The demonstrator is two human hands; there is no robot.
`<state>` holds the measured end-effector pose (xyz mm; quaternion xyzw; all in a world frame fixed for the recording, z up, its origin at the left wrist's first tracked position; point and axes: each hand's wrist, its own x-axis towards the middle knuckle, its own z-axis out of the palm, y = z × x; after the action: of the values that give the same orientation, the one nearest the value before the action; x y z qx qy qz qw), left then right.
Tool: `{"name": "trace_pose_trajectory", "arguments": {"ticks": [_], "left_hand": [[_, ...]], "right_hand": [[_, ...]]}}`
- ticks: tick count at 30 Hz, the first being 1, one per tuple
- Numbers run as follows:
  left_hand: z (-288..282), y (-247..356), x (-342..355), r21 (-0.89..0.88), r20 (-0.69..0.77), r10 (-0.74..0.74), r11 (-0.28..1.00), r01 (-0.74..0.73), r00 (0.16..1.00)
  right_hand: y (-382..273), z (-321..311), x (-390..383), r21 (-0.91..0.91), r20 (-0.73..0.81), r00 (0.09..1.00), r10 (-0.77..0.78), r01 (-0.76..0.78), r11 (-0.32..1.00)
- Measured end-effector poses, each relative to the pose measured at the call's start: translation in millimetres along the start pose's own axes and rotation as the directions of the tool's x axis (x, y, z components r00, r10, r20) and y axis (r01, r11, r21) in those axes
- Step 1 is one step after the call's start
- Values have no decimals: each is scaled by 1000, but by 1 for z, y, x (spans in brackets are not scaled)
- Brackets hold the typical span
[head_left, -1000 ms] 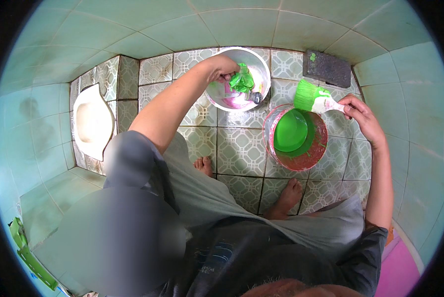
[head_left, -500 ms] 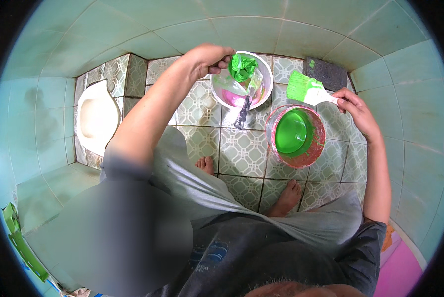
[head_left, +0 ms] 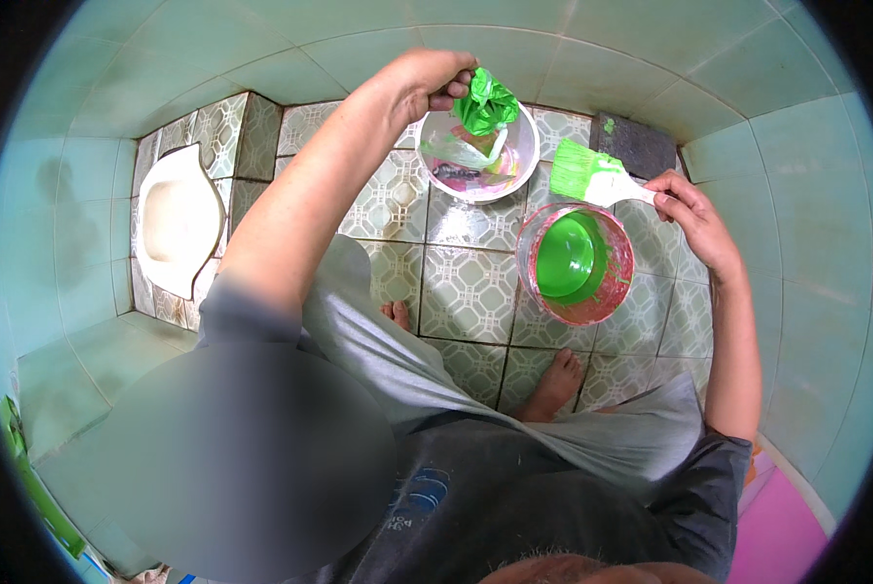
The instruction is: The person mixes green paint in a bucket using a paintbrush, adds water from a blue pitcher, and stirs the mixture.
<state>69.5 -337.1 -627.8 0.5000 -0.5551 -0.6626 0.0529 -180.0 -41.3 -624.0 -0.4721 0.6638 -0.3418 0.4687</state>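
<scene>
My left hand point(head_left: 435, 80) is closed on a crumpled green plastic bag point(head_left: 485, 102), raised over the back of a white round basin point(head_left: 432, 156). A pale translucent strip hangs from the bag into the basin, where a dark crumpled piece point(head_left: 456, 171) lies among pink and yellowish smears. In my right hand point(head_left: 691, 214) is the handle of a wide brush point(head_left: 582, 170), whose bristles are coated bright green. The brush is just behind and above a red-smeared bucket point(head_left: 612, 268) holding green liquid point(head_left: 563, 255).
A white squat toilet pan point(head_left: 174, 219) sits on a raised tiled step at the left. A dark slab point(head_left: 636, 141) lies against the back wall. Pale green tiled walls enclose the space. My bare feet point(head_left: 548, 389) stand on patterned floor tiles; something pink point(head_left: 777, 526) is at lower right.
My left hand has risen toward the back wall, lifting the green bag. The dark piece that hung over the basin's rim now lies inside it. My right hand has shifted slightly leftward with the brush.
</scene>
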Motion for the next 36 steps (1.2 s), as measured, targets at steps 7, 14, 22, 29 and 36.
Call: {"name": "trace_pose_trajectory", "arguments": {"ticks": [7,14,22,29,36], "left_hand": [[-13,43,-49,-24,-56,172,984,-174,983],[-43,92,-98,-274,-25,360,895,-353,933],[-79,86,-131,-359,-210,370,832,-423,905],[-113,54,-117,-346,-253,336,844,-409,907],[-122,60,-111,-381,-298,315,826,-415,901]], "right_hand": [[-13,6,10,-115,-40,999,31,-35,993],[-30,31,44,-342,-88,988,-123,86,936],[-54,111,129,-771,-67,957,-281,129,623],[-30,163,190,-854,6,960,-282,151,498],[6,183,217,-775,-139,946,-292,80,627]]}}
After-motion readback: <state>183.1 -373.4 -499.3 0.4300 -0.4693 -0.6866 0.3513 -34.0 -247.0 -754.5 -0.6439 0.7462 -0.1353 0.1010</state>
